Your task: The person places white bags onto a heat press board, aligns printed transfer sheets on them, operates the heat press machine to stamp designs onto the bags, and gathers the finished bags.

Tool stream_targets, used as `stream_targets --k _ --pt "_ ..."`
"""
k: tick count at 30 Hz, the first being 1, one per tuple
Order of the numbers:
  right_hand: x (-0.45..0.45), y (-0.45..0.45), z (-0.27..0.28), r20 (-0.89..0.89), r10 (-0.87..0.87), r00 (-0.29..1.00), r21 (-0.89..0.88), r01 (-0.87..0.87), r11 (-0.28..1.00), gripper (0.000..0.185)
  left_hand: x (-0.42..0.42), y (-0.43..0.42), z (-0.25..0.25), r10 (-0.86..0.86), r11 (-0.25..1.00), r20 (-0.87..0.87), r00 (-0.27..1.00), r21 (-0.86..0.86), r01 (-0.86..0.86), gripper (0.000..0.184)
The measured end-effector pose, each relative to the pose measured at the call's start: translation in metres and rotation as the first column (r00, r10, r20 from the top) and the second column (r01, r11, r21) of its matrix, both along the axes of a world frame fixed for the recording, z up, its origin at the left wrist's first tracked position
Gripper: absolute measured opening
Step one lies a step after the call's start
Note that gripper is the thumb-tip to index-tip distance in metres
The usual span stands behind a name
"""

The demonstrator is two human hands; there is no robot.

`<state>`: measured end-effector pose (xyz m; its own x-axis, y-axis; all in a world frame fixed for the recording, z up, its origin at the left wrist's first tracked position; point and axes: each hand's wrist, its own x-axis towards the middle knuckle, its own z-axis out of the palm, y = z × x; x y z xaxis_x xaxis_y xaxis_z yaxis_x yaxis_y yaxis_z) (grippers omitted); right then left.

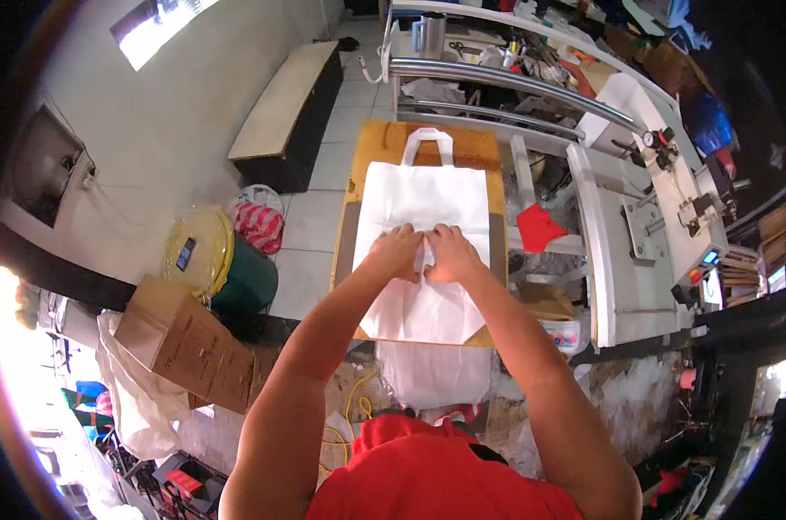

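Note:
A white tote bag (423, 192) of thin cloth lies flat on a wooden board (371, 147), its looped handle pointing away from me. Both hands rest on the middle of the bag, close together, with the cloth puckered between them. My left hand (397, 251) has bent fingers closed on the cloth left of the centre crease. Just right of that crease, my right hand (451, 253) grips the cloth in the same way, its thumb towards the left one. Cloth under the palms is hidden.
A white machine with a gauge (650, 139) and metal rollers (514, 80) stands right and behind. A red cloth piece (540, 229) hangs beside the board. To the left are a green drum (244, 276), a cardboard box (194, 351) and a long bench (285, 100).

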<state>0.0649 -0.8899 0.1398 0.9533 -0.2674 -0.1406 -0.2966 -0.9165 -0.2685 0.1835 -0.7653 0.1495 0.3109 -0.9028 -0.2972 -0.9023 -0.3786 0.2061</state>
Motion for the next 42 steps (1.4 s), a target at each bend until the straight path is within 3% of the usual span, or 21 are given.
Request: stream_targets --k 2,10,18,19,21,25,27,28,29,30,31,32,33,34,35,36,37,38,39,40,42 --pt "-0.007 -0.001 -0.010 0.111 0.007 0.994 -0.001 -0.006 1.000 0.074 0.001 0.006 0.001 -0.009 1.000 0.017 1.000 -0.009 0.009 0.097" --pt "-0.019 0.002 -0.015 0.206 0.021 0.978 -0.041 -0.013 0.999 0.066 -0.002 0.022 -0.004 -0.028 0.996 0.117 0.993 -0.081 0.037 0.078" --pt "-0.041 0.000 -0.007 0.242 -0.020 0.970 0.016 0.016 1.000 0.059 0.012 0.050 0.010 0.048 0.901 -0.027 0.998 -0.430 -0.055 0.052" --pt "-0.049 -0.002 -0.010 0.339 -0.007 0.941 0.027 -0.002 1.000 0.055 0.018 0.059 0.007 0.047 0.902 -0.029 0.999 -0.429 -0.054 0.052" --pt "-0.070 -0.005 -0.012 0.431 -0.002 0.903 0.039 -0.016 0.999 0.052 0.031 0.083 0.000 0.145 0.722 -0.197 0.970 -0.649 -0.240 0.046" --pt "-0.161 0.005 0.002 0.609 -0.296 0.736 0.210 0.210 0.955 0.038 0.034 0.174 -0.011 0.477 0.403 -0.299 0.826 -0.761 -0.508 0.029" --pt "-0.227 0.001 -0.035 0.527 -0.561 0.638 0.428 0.370 0.824 0.030 0.025 0.227 -0.045 0.606 0.153 -0.491 0.626 -0.700 -0.697 0.018" --pt "-0.261 0.004 -0.052 0.459 -0.634 0.622 0.423 0.474 0.772 0.026 0.027 0.260 -0.093 0.614 0.026 -0.550 0.566 -0.703 -0.710 0.015" --pt "-0.295 0.007 -0.069 0.388 -0.704 0.594 0.408 0.575 0.710 0.021 0.011 0.286 -0.112 0.641 -0.082 -0.661 0.389 -0.563 -0.822 0.018" --pt "-0.330 0.005 -0.102 0.368 -0.723 0.585 0.408 0.596 0.691 0.021 -0.012 0.306 -0.123 0.776 0.019 -0.491 0.397 -0.610 -0.792 0.020" --pt "-0.370 0.003 -0.147 0.339 -0.730 0.594 0.367 0.631 0.684 0.019 -0.035 0.333 -0.149 0.765 0.077 -0.496 0.411 -0.563 -0.823 0.020" --pt "-0.409 0.012 -0.178 0.300 -0.746 0.595 0.322 0.673 0.666 0.016 -0.052 0.366 -0.208 0.819 0.049 -0.473 0.324 -0.505 -0.862 0.019" --pt "-0.430 0.019 -0.190 0.272 -0.726 0.632 0.145 0.719 0.680 0.015 -0.086 0.384 -0.223 0.859 0.304 -0.257 0.443 -0.442 -0.844 0.022" --pt "-0.454 0.018 -0.207 0.258 -0.709 0.657 0.160 0.695 0.702 0.014 -0.119 0.399 -0.235 0.815 0.533 -0.047 0.578 -0.330 -0.779 0.025" --pt "-0.477 0.015 -0.222 0.246 -0.688 0.683 0.177 0.666 0.724 0.012 -0.150 0.425 -0.262 0.805 0.518 -0.253 0.537 -0.141 -0.843 0.032" --pt "-0.490 0.009 -0.230 0.163 -0.716 0.678 0.146 0.702 0.697 0.011 -0.180 0.452 -0.287 0.637 0.770 -0.129 0.760 0.049 -0.637 0.031" --pt "-0.493 -0.004 -0.237 0.087 -0.731 0.677 0.118 0.722 0.682 0.009 -0.216 0.495 -0.343 0.670 0.727 -0.221 0.708 0.005 -0.687 0.029" --pt "-0.493 -0.019 -0.244 0.033 -0.733 0.680 0.074 0.729 0.680 0.009 -0.237 0.515 -0.362 0.367 0.928 -0.163 0.916 0.138 -0.347 0.026" --pt "-0.494 -0.036 -0.253 -0.020 -0.728 0.685 0.033 0.729 0.684 0.010 -0.256 0.519 -0.364 -0.004 0.981 -0.176 0.984 0.189 0.038 0.023" --pt "-0.494 -0.055 -0.269 0.003 -0.738 0.675 0.030 0.737 0.675 0.011 -0.272 0.515 -0.357 0.252 0.939 -0.362 0.897 0.314 -0.137 0.024" --pt "-0.491 -0.093 -0.303 0.027 -0.741 0.671 0.016 0.741 0.671 0.014 -0.305 0.471 -0.288 0.746 0.664 -0.472 0.469 0.574 -0.479 0.025"
